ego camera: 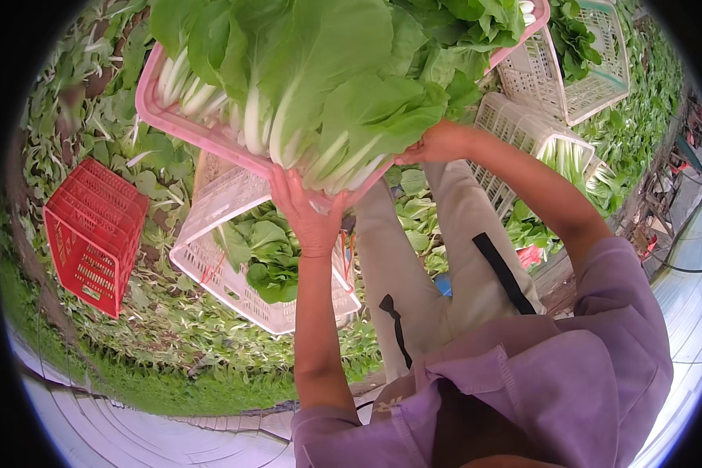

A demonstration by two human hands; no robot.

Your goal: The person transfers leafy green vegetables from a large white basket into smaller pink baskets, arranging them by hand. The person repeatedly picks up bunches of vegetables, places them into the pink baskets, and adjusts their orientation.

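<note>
Close to the camera I hold a pink plastic crate (202, 136) heaped with bok choy (322, 88). The white stalks point towards me and broad green leaves spread over the top. The fingers of my left hand (309, 216) lie over the crate's near rim, with the thumb at its corner. My right hand (439, 143) grips the right side of the rim, partly under overhanging leaves. Behind my left forearm, a pale plastic crate (210, 234) lies on its side on the ground with leafy greens (266, 251) in its mouth.
A red plastic crate (96, 234) lies tipped at the left. At the right, two white crates (512, 137) (596, 88) hold greens. Loose leaves (169, 327) cover the soil. Beyond them are plastic sheeting (152, 439) and, on the right, debris (673, 187).
</note>
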